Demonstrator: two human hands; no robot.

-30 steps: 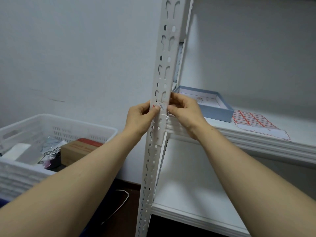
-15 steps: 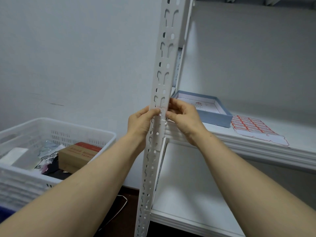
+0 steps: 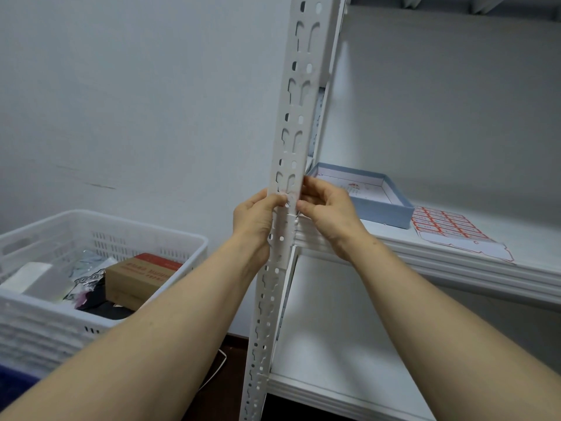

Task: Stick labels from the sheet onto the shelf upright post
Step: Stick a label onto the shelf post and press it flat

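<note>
Label [image 3: 287, 198]: we are pinching it against the upright post [image 3: 299, 86], left hand [image 3: 253, 218] and right hand [image 3: 329, 209] both curled. Uneven pressing could be creasing it over the slots [image 3: 291, 179]. Sheet [image 3: 449, 229] lying on shelf [image 3: 534, 238], right.

The left grip [image 3: 254, 220] holds the white shelf upright post [image 3: 292, 117], its thumb pressing a small label [image 3: 287, 197] on the front face. The right grip [image 3: 329, 214] pinches the post's right edge beside that label. The label sheet [image 3: 449, 230] lies on the shelf [image 3: 522, 229], near a blue box [image 3: 385, 210].
</note>
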